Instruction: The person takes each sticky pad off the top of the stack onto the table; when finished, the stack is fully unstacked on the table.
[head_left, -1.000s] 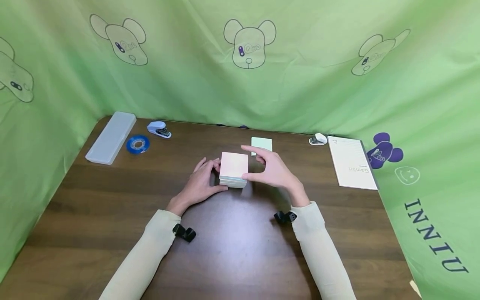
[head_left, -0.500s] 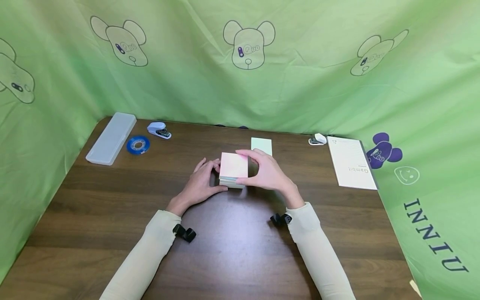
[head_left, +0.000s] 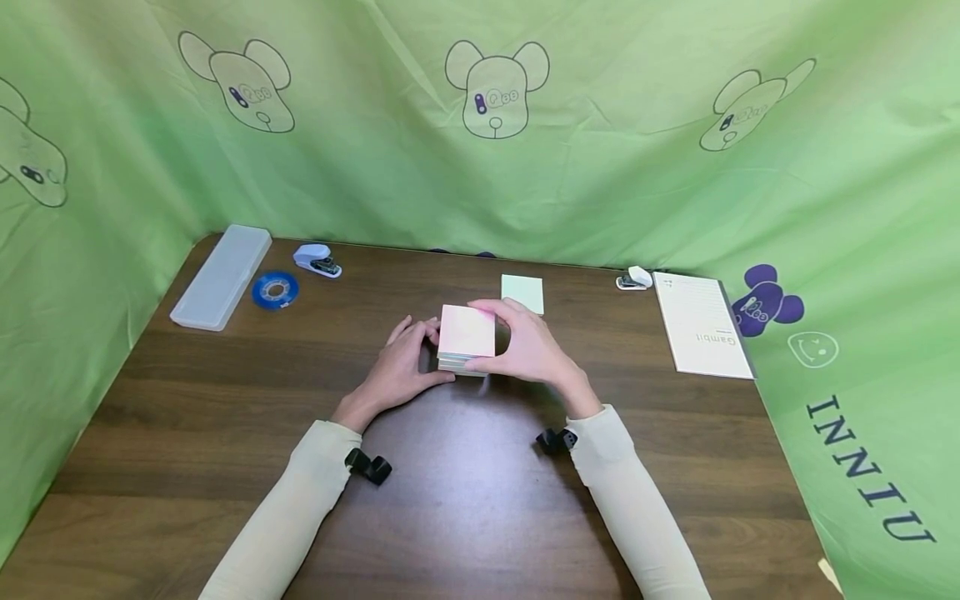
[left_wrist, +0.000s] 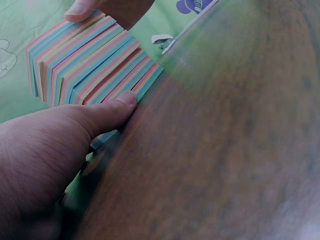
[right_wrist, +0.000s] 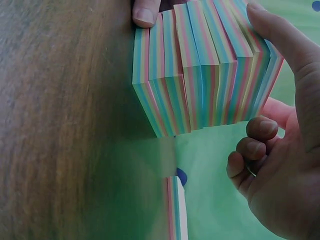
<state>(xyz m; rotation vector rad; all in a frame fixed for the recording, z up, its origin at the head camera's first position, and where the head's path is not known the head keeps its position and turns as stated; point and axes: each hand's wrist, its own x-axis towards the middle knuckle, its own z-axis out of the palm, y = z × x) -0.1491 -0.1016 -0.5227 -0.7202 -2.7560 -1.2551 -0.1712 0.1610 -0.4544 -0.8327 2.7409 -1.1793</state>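
Since a second ago we see our right hand (head_left: 528, 350) close from an open span onto the pastel note block (head_left: 467, 337) mid-bench (head_left: 480, 500), left hand (head_left: 397, 371) bracing flat, while only the wrist views reveal its striped layers (right_wrist: 200, 75) fanned askew.

Your right hand (head_left: 528, 350) has closed in on the sticky-note stack (head_left: 467, 332), thumb and fingers now gripping its right side.

Green bear-printed cloth (head_left: 495, 150) walls in a dark wooden table (head_left: 465, 500) under soft light
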